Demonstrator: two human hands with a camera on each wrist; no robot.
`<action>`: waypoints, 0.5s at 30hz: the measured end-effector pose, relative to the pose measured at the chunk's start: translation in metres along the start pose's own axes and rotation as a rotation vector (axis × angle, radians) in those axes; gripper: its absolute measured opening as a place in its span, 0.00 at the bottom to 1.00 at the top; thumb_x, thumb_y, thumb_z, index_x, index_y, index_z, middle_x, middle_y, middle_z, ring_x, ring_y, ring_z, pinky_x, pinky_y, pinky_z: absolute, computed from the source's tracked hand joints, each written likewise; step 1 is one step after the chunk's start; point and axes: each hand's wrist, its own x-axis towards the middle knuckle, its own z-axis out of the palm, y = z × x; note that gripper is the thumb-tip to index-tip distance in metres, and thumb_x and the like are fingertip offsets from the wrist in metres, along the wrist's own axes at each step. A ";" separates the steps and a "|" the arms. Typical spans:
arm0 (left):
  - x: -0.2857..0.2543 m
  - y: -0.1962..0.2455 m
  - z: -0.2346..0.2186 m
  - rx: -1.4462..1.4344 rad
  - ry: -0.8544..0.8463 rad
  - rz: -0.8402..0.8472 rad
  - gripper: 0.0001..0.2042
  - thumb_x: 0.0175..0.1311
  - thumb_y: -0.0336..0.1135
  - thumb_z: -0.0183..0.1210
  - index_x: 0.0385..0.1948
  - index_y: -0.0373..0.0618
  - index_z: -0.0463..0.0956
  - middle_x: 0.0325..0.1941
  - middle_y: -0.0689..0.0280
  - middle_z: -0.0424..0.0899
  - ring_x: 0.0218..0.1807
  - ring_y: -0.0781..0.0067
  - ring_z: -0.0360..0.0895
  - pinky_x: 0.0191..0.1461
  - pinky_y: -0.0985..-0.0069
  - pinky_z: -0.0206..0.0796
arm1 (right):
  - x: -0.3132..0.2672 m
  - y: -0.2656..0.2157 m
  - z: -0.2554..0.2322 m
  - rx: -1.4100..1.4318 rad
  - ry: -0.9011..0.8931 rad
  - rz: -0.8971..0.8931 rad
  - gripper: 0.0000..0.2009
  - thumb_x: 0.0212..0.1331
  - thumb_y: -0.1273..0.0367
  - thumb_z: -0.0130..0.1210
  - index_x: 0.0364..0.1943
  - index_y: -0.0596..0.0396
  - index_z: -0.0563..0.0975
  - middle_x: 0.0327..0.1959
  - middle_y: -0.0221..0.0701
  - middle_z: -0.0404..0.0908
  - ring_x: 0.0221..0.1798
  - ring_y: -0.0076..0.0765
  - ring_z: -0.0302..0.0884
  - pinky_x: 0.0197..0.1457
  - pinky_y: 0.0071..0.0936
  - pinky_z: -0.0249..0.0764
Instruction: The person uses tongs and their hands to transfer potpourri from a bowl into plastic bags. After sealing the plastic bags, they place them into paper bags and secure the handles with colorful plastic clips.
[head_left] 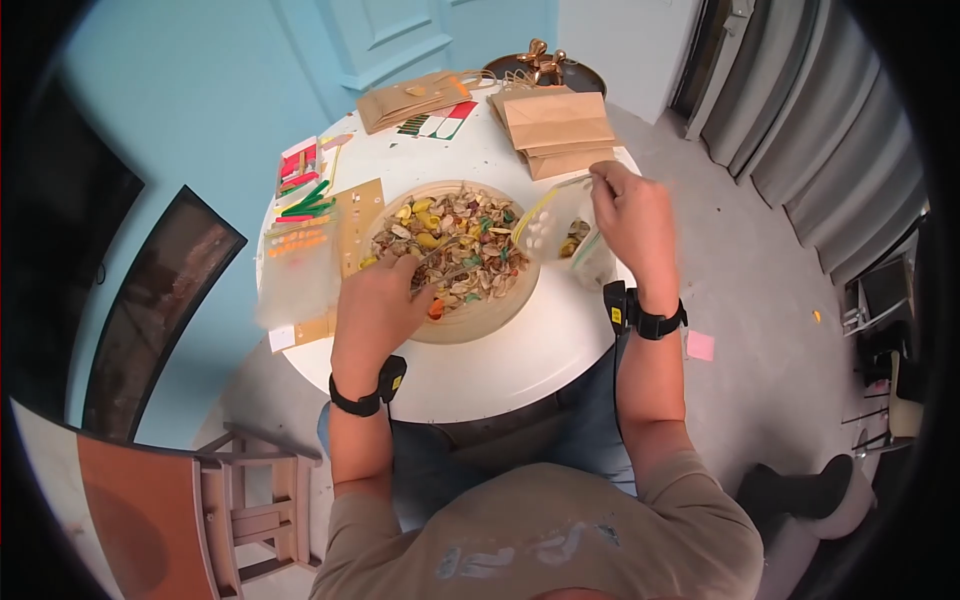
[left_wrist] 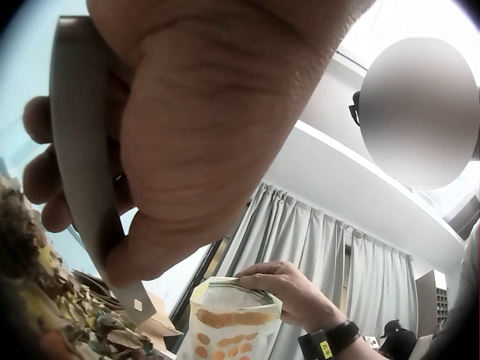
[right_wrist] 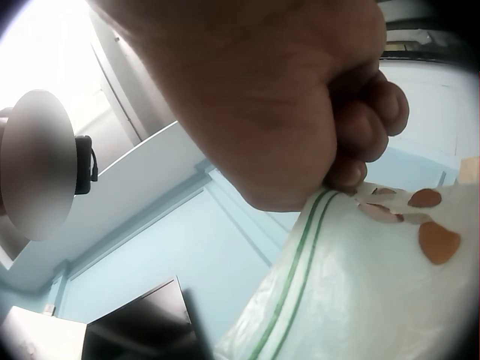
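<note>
A wide round bowl [head_left: 450, 332] full of dried petals and other potpourri [head_left: 470, 250] sits at the front of the table. Over its left side, my left hand [head_left: 375, 308] grips metal tongs [left_wrist: 81, 127], whose tips reach in among the petals in the head view. To the right of the bowl, my right hand [head_left: 636, 215] pinches the rim of a clear zip bag [head_left: 553, 232] and holds it up with its mouth spread. A little potpourri lies low in the bag. Orange and white spots and a green zip line [right_wrist: 296, 262] mark the plastic.
Folded brown paper bags [head_left: 415, 100] and more upright ones [head_left: 560, 130] stand at the table's back. Left of the bowl lie green and red sticks [head_left: 305, 203], a brown card [head_left: 362, 205] and a clear packet [head_left: 295, 280]. A dark round tray [head_left: 590, 80] bears a coppery balloon-dog figure [head_left: 545, 65].
</note>
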 end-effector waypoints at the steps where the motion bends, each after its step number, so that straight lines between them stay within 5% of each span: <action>1: 0.003 0.002 0.002 0.013 -0.016 -0.007 0.16 0.65 0.40 0.77 0.49 0.41 0.89 0.43 0.51 0.93 0.43 0.42 0.91 0.47 0.52 0.83 | -0.004 0.000 0.004 0.014 -0.025 0.015 0.10 0.71 0.70 0.63 0.49 0.58 0.92 0.34 0.51 0.91 0.37 0.61 0.92 0.46 0.49 0.86; 15: 0.090 0.053 0.046 0.110 -0.147 0.134 0.16 0.71 0.44 0.71 0.43 0.38 0.87 0.41 0.49 0.91 0.44 0.40 0.90 0.49 0.48 0.82 | -0.014 0.015 -0.012 0.084 0.058 0.120 0.10 0.72 0.71 0.63 0.48 0.60 0.92 0.34 0.50 0.91 0.36 0.59 0.92 0.45 0.47 0.86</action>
